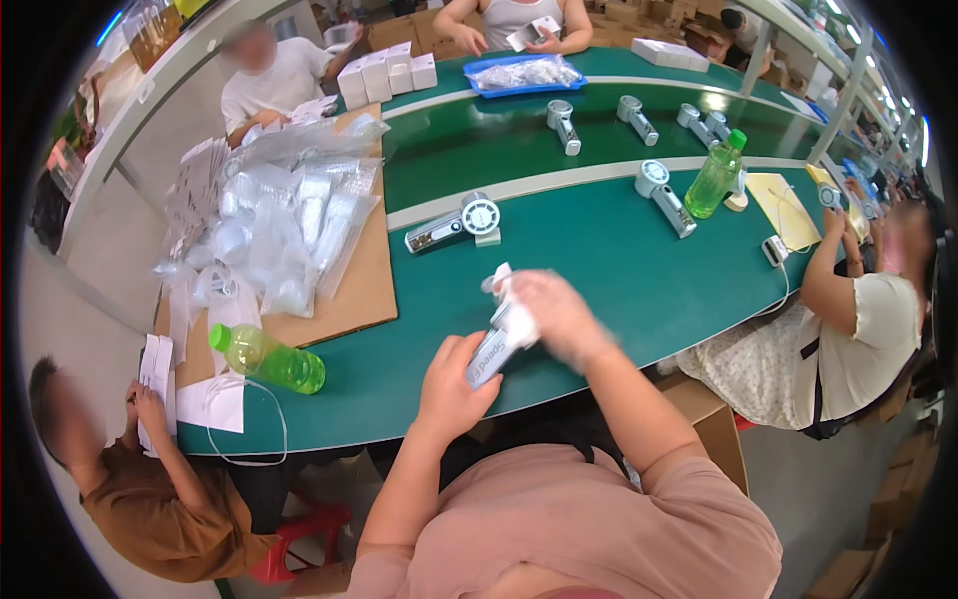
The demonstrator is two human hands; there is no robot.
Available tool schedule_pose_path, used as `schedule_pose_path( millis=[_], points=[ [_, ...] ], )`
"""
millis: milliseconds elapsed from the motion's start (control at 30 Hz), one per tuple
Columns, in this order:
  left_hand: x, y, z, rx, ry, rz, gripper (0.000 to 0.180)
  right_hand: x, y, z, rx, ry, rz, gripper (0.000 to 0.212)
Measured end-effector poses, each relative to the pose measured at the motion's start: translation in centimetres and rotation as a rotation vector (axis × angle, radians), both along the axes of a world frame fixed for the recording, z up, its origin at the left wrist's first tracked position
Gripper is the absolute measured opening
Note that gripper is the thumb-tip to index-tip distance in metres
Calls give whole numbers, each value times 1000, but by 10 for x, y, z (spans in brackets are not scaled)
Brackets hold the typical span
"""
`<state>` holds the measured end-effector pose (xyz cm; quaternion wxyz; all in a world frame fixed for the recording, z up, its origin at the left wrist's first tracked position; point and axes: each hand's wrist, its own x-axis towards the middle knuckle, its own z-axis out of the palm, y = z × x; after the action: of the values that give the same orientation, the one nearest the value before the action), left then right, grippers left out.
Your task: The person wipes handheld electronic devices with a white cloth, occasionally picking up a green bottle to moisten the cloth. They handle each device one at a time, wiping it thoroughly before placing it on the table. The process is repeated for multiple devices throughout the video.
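Holding the silver handheld fan above the bench, your left hand, fingers clamped on its handle, apparently braces it while your right hand, blurred fingers closed around white cloth, bears on its top.

A long, smooth green tabletop spreads beneath the left hand. Beyond that hand rests a silver-grey, round-headed handheld fan; to its left are a lying translucent green plastic bottle and a flat brown cardboard sheet. Beyond the right hand, rightward, are a second such fan, an upright green plastic bottle and a yellow rectangular sheet.
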<state>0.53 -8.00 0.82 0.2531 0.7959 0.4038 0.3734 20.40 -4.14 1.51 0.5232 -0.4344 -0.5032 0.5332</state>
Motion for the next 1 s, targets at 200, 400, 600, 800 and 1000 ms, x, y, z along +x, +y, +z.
schedule_pose_path(
  millis=[200, 400, 600, 800, 1000],
  points=[
    [9, -3, -9, -106, -192, 57, 54, -5, 12, -8, -284, 926, 169, 23],
    [18, 4, -6, -95, -330, 207, 58, -37, 12, -46, -303, 634, -51, 27],
    [17, 2, -20, -36, -81, 284, 62, -68, -15, -29, -350, 439, -34, 25],
    [0, -12, 0, -331, -173, 196, 40, -56, 1, -3, -132, 519, -221, 30],
    [-15, -14, -19, -465, -432, -21, 18, -87, -19, -11, -240, 255, -136, 35]
  ],
)
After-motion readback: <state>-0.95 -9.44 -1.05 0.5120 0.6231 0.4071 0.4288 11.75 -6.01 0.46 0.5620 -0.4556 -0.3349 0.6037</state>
